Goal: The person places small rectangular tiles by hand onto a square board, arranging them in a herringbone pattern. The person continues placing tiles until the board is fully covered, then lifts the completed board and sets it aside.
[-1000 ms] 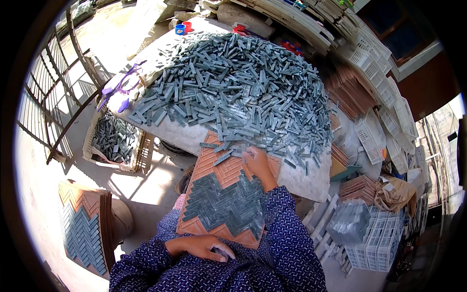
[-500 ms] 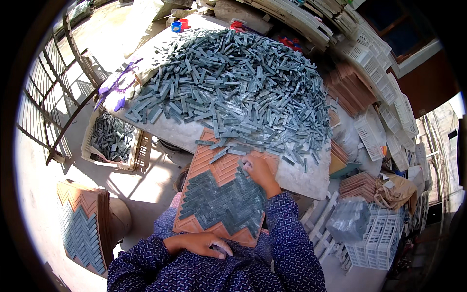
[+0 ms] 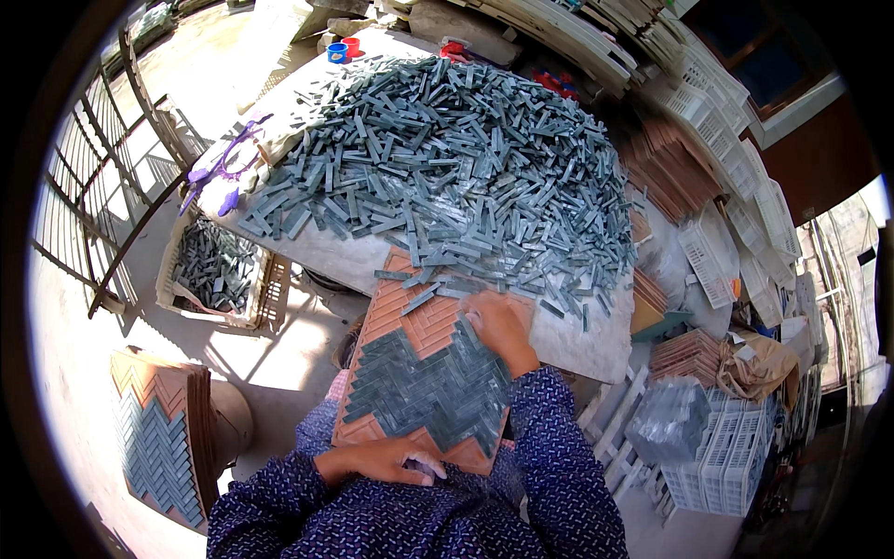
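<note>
A terracotta-coloured grooved board (image 3: 372,427) rests tilted on my lap, its far end against the table edge. Dark green-grey stone strips (image 3: 424,387) fill its middle in a herringbone pattern, with bare grooves at both ends. My right hand (image 3: 500,328) is over the upper right edge of the pattern. Its fingers are bent and closed down at the strips; what they pinch is hidden. At the board's lower edge lies my left hand (image 3: 391,460), fingers loosely bent, with a gap between thumb and forefinger and nothing seen in it. A few loose strips (image 3: 422,296) lie across the board's upper end.
A big heap of stone strips (image 3: 447,149) covers the table (image 3: 596,340). A crate (image 3: 177,296) of strips stands lower left, above a stack of filled boards (image 3: 154,438). Purple scissors (image 3: 233,163) lie at the table's left. White crates (image 3: 717,466) and terracotta boards (image 3: 666,177) are at right.
My right hand has turned slightly, its fingers now lower over the pattern's edge. My left hand has shifted a little, and the gap between thumb and forefinger shows wider.
</note>
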`<state>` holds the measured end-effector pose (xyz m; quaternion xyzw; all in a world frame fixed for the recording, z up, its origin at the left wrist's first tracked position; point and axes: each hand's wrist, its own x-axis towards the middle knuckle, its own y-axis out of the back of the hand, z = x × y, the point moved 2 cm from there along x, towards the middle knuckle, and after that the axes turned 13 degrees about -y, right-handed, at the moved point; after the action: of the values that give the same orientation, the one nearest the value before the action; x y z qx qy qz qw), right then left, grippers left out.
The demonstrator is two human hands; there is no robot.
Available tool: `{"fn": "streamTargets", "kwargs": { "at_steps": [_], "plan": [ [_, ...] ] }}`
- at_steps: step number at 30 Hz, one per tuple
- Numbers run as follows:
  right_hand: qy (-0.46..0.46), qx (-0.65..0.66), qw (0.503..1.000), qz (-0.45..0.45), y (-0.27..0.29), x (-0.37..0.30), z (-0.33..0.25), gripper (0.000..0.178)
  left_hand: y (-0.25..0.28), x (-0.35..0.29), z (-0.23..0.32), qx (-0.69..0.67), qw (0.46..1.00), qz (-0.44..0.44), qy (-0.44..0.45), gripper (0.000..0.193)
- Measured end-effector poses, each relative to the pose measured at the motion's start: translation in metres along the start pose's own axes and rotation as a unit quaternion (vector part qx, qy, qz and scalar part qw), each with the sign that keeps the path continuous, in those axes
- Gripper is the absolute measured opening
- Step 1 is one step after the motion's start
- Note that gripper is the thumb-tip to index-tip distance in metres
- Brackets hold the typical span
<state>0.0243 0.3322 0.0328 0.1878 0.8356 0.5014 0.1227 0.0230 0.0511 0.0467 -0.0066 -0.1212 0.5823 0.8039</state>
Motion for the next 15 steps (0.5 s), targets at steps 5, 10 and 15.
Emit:
{"fn": "streamTargets", "kwargs": {
  "at_steps": [5, 10, 15],
  "plan": [
    [0.005, 0.034, 0.997, 0.074, -0.019, 0.024, -0.011, 0.033, 0.057, 0.027, 0.0, 0.097, 0.959, 0.261, 0.058, 0.012],
    [-0.039, 0.058, 0.997, -0.015, -0.011, 0.045, -0.019, 0.032, 0.133, 0.052, -0.007, 0.472, 0.783, 0.405, 0.015, 0.021],
    [0.067, 0.038, 0.994, 0.072, -0.014, 0.042, -0.02, 0.023, 0.161, 0.06, -0.035, 0.623, 0.674, 0.398, -0.007, 0.03]
  ]
}}
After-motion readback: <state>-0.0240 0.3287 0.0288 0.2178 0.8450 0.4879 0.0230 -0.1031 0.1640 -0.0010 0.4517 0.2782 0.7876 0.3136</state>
